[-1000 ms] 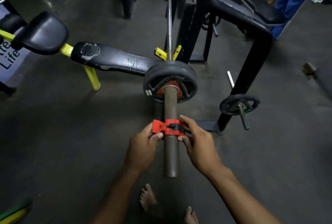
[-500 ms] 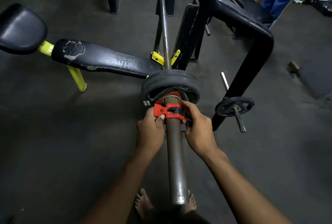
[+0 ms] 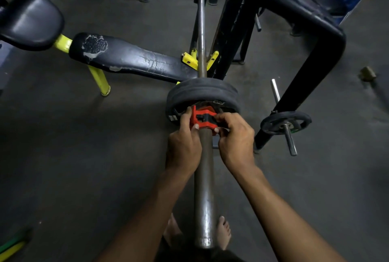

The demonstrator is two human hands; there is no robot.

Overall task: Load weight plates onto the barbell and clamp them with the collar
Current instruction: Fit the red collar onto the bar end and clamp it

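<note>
The barbell sleeve (image 3: 204, 188) runs from the bottom centre up to black weight plates (image 3: 202, 91) stacked on it. A red collar (image 3: 203, 117) with a black lever sits on the sleeve, pressed up against the outer plate. My left hand (image 3: 183, 146) pinches the collar's left side with thumb and fingers. My right hand (image 3: 235, 139) grips its right side, fingers curled over the lever. The thin bar shaft (image 3: 201, 19) continues beyond the plates into yellow rack hooks (image 3: 190, 59).
A worn black bench (image 3: 130, 59) on yellow legs lies to the left. A black frame (image 3: 311, 55) stands to the right, with a small plate (image 3: 284, 123) on its peg. My bare feet (image 3: 223, 232) are under the sleeve's end. A person in blue stands at the top right.
Both hands have slid the red collar along the sleeve from near its middle up against the plates. The view has moved closer over the bar.
</note>
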